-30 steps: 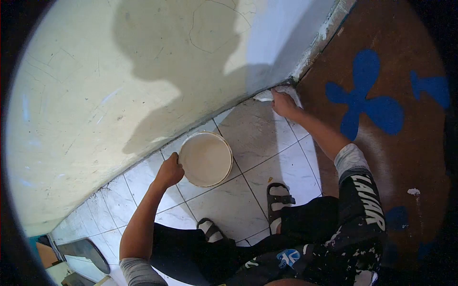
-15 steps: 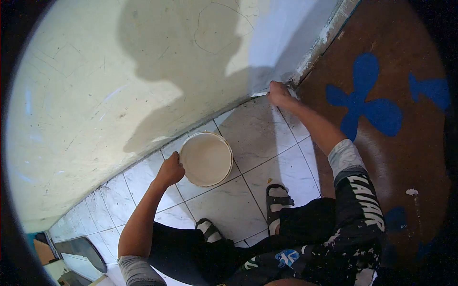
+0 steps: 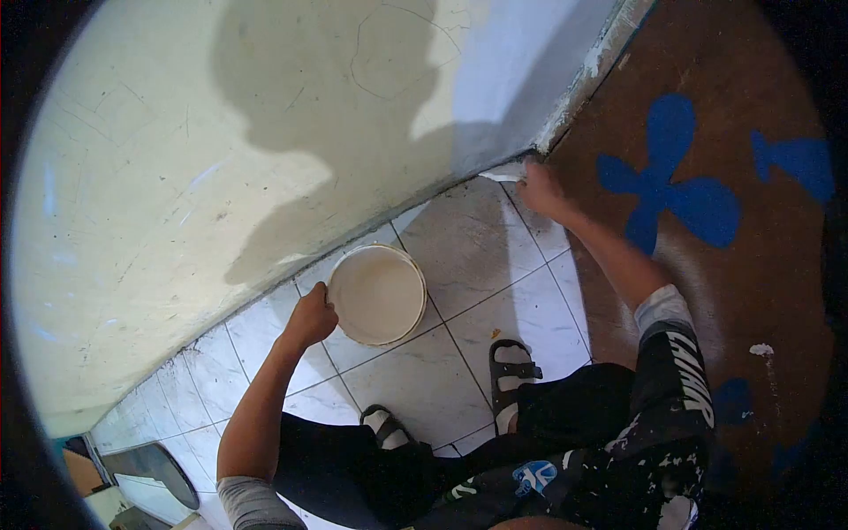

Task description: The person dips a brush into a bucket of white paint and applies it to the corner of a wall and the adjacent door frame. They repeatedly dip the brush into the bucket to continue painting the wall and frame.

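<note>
My left hand (image 3: pixel 312 316) is closed on the rim of a round bucket (image 3: pixel 422 305) that stands on the tiled floor and holds off-white paint (image 3: pixel 378 296). Low by the wall corner, my right hand (image 3: pixel 545 190) grips a paintbrush (image 3: pixel 503 172); its white, paint-coated end points left, just above the tiles at the wall's foot. Its handle is hidden in my fingers. Behind it, a bluish-white strip of the wall (image 3: pixel 495 84) stands out from the yellowish, scratched part.
A brown panel with blue flower shapes (image 3: pixel 669 181) borders the corner on the right. My sandalled feet (image 3: pixel 512 380) stand on white tiles (image 3: pixel 397 380) close to the bucket. A dark, rounded object (image 3: pixel 159 468) lies at the lower left.
My right hand has moved right and slightly down with the paintbrush, away from the wall's base. My left hand stays on the bucket rim.
</note>
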A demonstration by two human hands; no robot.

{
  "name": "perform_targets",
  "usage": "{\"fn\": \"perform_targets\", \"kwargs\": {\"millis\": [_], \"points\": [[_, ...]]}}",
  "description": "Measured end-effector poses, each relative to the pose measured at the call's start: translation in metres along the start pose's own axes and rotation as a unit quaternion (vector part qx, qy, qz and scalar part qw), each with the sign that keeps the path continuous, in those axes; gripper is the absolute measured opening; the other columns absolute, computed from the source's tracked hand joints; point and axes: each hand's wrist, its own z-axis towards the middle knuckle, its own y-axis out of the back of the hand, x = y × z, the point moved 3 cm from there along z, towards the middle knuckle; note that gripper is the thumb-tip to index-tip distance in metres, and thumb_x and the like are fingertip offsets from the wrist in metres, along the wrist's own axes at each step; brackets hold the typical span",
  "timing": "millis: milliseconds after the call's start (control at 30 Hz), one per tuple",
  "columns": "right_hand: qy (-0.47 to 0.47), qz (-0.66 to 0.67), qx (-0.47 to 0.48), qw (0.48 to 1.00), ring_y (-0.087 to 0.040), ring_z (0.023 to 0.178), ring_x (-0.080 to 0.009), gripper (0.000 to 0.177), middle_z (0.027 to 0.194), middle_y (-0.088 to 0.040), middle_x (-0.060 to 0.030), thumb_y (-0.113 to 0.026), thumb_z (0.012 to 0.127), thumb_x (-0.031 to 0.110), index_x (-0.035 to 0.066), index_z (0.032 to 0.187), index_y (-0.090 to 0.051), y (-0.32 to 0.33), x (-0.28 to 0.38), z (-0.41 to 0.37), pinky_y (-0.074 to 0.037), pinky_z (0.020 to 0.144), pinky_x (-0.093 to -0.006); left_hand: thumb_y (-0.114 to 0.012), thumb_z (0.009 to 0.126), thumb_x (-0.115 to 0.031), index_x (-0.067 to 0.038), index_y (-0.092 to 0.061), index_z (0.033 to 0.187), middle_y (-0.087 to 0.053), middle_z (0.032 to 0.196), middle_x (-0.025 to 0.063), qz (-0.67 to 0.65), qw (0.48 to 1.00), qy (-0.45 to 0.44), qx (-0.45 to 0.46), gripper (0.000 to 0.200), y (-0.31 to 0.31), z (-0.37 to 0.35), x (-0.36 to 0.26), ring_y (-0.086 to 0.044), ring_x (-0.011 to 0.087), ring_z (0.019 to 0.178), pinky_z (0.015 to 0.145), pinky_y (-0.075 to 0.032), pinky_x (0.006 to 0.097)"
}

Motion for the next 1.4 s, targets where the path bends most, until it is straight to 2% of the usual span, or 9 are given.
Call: {"fn": "perform_targets", "kwargs": {"millis": [100, 200, 400, 633, 700, 833, 900, 1100, 1400], "points": [[0.059, -0.068, -0.005, 0.996, -0.062, 0.092, -0.0427, 0.036, 0.091, -0.064, -0.0272, -0.066, 0.080, 0.016, -0.007, 0.105, -0.053, -0.031, -0.012, 0.013, -0.051, 0.080, -0.0477, -0.048, 0.089, -0.016, 0.005, -0.049, 0.100, -0.062, 0.092, 0.0312, -0.005, 1.000, 0.004, 0.005, 0.024, 0.003, -0.001, -0.004, -0.062, 0.0459, 0.092, 0.079, -0.048, 0.0503], [0.005, -0.064, 0.067, 0.996, -0.063, 0.093, -0.0424, 0.042, 0.093, -0.064, -0.0272, -0.066, 0.081, 0.015, -0.009, 0.112, -0.051, -0.051, -0.017, 0.023, -0.051, 0.081, -0.0476, -0.050, 0.087, -0.015, 0.005, -0.049, 0.099, -0.062, 0.093, 0.0311, 0.001, 1.000, 0.010, 0.008, 0.023, 0.003, -0.002, -0.005, -0.061, 0.0457, 0.093, 0.079, -0.048, 0.0495], [0.016, -0.066, 0.056, 0.996, -0.063, 0.093, -0.0407, 0.049, 0.094, -0.064, -0.0272, -0.065, 0.083, 0.017, -0.010, 0.120, -0.046, -0.061, -0.016, 0.026, -0.051, 0.084, -0.0477, -0.049, 0.084, -0.008, 0.006, -0.050, 0.103, -0.061, 0.097, 0.0333, -0.010, 1.000, 0.014, 0.012, 0.023, 0.003, -0.001, -0.007, -0.060, 0.0471, 0.095, 0.083, -0.046, 0.0514], [-0.014, -0.023, 0.069, 0.997, -0.063, 0.092, -0.0412, 0.048, 0.093, -0.064, -0.0280, -0.061, 0.084, 0.015, -0.011, 0.121, -0.044, -0.070, -0.012, 0.022, -0.051, 0.082, -0.0479, -0.051, 0.086, -0.015, 0.005, -0.050, 0.099, -0.061, 0.096, 0.0316, 0.006, 1.000, 0.006, -0.002, 0.024, 0.001, -0.001, -0.003, -0.060, 0.0471, 0.095, 0.081, -0.046, 0.0500], [0.027, -0.015, 0.001, 1.000, -0.063, 0.089, -0.0423, 0.046, 0.091, -0.063, -0.0285, -0.060, 0.084, 0.014, -0.011, 0.120, -0.044, -0.075, -0.017, 0.015, -0.050, 0.079, -0.0488, -0.050, 0.087, -0.015, 0.005, -0.050, 0.099, -0.061, 0.097, 0.0321, -0.010, 1.000, -0.002, -0.006, 0.024, 0.001, -0.001, -0.002, -0.059, 0.0474, 0.096, 0.082, -0.046, 0.0505], [0.013, 0.026, -0.023, 0.999, -0.063, 0.088, -0.0406, 0.041, 0.093, -0.063, -0.0259, -0.061, 0.084, 0.013, -0.010, 0.115, -0.046, -0.059, -0.020, -0.002, -0.051, 0.077, -0.0480, -0.049, 0.087, -0.015, 0.005, -0.050, 0.099, -0.061, 0.097, 0.0323, -0.014, 1.000, -0.003, -0.006, 0.024, -0.002, 0.001, 0.000, -0.059, 0.0475, 0.097, 0.082, -0.046, 0.0507], [0.044, 0.041, -0.107, 0.992, -0.062, 0.090, -0.0415, 0.042, 0.093, -0.062, -0.0268, -0.060, 0.085, 0.013, -0.010, 0.116, -0.045, -0.053, -0.029, -0.012, -0.050, 0.077, -0.0475, -0.049, 0.088, -0.015, 0.006, -0.050, 0.099, -0.061, 0.097, 0.0324, 0.000, 1.000, -0.004, -0.010, 0.024, -0.002, 0.001, 0.000, -0.059, 0.0474, 0.097, 0.082, -0.046, 0.0506], [0.003, 0.023, -0.028, 0.999, -0.062, 0.090, -0.0427, 0.045, 0.096, -0.060, -0.0287, -0.059, 0.086, 0.014, -0.010, 0.120, -0.043, -0.059, -0.030, -0.031, -0.050, 0.078, -0.0487, -0.049, 0.088, -0.015, 0.006, -0.050, 0.099, -0.062, 0.094, 0.0326, 0.005, 1.000, -0.011, -0.008, 0.024, 0.001, -0.001, -0.003, -0.060, 0.0475, 0.094, 0.079, -0.047, 0.0507], [-0.001, 0.056, -0.022, 0.998, -0.061, 0.088, -0.0449, 0.041, 0.091, -0.061, -0.0284, -0.060, 0.082, 0.012, -0.008, 0.114, -0.046, -0.094, 0.007, -0.019, -0.049, 0.078, -0.0513, -0.049, 0.084, -0.009, 0.007, -0.050, 0.104, -0.061, 0.095, 0.0333, 0.012, 1.000, 0.009, -0.002, 0.025, 0.001, -0.001, -0.006, -0.061, 0.0481, 0.092, 0.082, -0.047, 0.0527]]}}
